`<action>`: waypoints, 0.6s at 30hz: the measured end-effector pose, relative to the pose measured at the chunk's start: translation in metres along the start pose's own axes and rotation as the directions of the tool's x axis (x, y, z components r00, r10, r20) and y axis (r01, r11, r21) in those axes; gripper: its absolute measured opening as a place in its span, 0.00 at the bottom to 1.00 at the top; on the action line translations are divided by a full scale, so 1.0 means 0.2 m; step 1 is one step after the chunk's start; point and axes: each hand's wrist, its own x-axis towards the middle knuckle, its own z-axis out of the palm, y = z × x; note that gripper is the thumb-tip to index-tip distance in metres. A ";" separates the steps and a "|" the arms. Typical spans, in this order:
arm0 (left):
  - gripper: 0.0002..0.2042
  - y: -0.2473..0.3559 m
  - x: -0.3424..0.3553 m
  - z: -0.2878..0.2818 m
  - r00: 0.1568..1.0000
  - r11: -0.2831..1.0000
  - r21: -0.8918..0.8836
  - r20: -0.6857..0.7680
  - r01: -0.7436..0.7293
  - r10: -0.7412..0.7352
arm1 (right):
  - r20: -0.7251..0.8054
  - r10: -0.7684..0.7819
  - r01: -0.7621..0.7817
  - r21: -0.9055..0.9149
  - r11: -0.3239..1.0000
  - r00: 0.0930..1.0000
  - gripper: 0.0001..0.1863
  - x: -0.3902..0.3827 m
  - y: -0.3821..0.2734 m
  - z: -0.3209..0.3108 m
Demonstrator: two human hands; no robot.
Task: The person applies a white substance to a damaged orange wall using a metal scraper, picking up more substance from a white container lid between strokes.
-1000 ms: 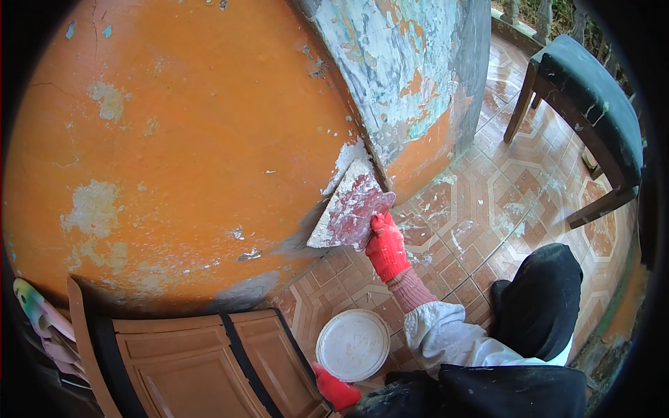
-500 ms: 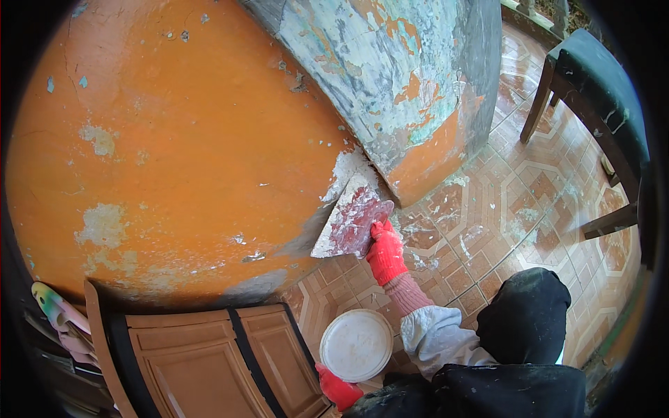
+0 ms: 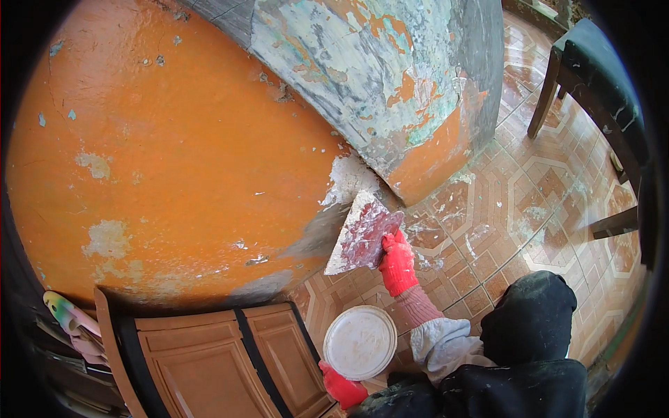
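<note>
My right hand [image 3: 398, 265], in a red glove, grips a wide putty knife [image 3: 364, 235]. White filler smears its dark red face and cakes its long edge. The blade is beside a fresh white patch [image 3: 350, 179] low on the orange wall [image 3: 209, 146], near the inner corner; whether it touches the wall I cannot tell. Low in the view, my left hand [image 3: 343, 387], also red-gloved, is closed at the near rim of a round white plastic lid or shallow tub [image 3: 360, 343]. Part of that hand's grip is hidden.
A peeling grey, white and orange pillar [image 3: 439, 132] juts out right of the corner. Brown panelled doors [image 3: 202, 366] lie close on my left, with a colourful slipper-like item [image 3: 70, 317] beyond. A dark chair [image 3: 603, 90] stands at right on the spattered tile floor [image 3: 488, 216].
My right hand has drawn the putty knife slightly down and right, leaving more of the white patch uncovered. The left hand and the white round piece have hardly moved.
</note>
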 end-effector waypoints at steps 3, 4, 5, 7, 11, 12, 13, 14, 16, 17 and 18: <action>0.28 -0.03 0.07 -0.08 0.995 0.969 -0.236 0.083 0.073 -0.054 | 0.052 -0.100 0.102 -0.051 0.993 0.994 0.15 0.06 0.04 0.06; 0.28 -0.02 0.06 -0.07 0.989 0.916 -0.382 0.125 0.126 -0.084 | 0.004 -0.036 0.037 -0.145 0.989 0.999 0.15 0.06 -0.01 0.10; 0.28 -0.02 0.06 -0.06 0.980 0.837 -0.515 0.165 0.185 -0.115 | -0.050 0.022 -0.033 -0.235 0.972 0.998 0.15 0.04 -0.05 0.14; 0.28 0.00 -0.02 0.02 0.988 0.986 -0.149 0.119 -0.077 0.096 | -0.100 0.010 -0.039 -0.292 0.956 0.995 0.16 0.09 0.03 0.07; 0.28 0.01 -0.03 0.09 0.992 0.985 -0.163 0.103 -0.061 0.078 | -0.107 -0.058 0.062 0.030 0.998 0.993 0.17 0.00 -0.03 0.03; 0.28 0.01 -0.01 0.06 0.992 0.982 -0.170 0.080 -0.085 0.100 | -0.053 -0.043 0.039 -0.072 0.997 0.998 0.17 -0.05 -0.06 0.07; 0.28 0.01 0.00 0.02 0.991 0.978 -0.176 0.057 -0.111 0.123 | 0.002 -0.020 0.020 -0.172 0.985 1.000 0.17 -0.05 -0.05 0.11; 0.28 -0.01 -0.02 0.05 0.992 0.981 -0.173 0.070 -0.088 0.102 | 0.030 -0.012 0.021 -0.312 0.950 0.999 0.17 0.00 -0.10 0.10; 0.27 0.01 -0.06 0.13 0.988 0.985 -0.158 0.126 -0.066 0.086 | -0.023 -0.055 0.044 -0.335 0.941 0.998 0.17 0.11 -0.04 0.02; 0.27 0.01 -0.06 0.13 0.987 0.984 -0.160 0.130 -0.074 0.095 | -0.058 -0.074 0.050 -0.347 0.937 0.996 0.17 0.16 0.01 0.00; 0.27 0.02 -0.04 0.11 0.988 0.979 -0.186 0.112 -0.085 0.107 | -0.050 -0.098 0.084 -0.228 0.970 0.994 0.17 0.13 0.06 -0.01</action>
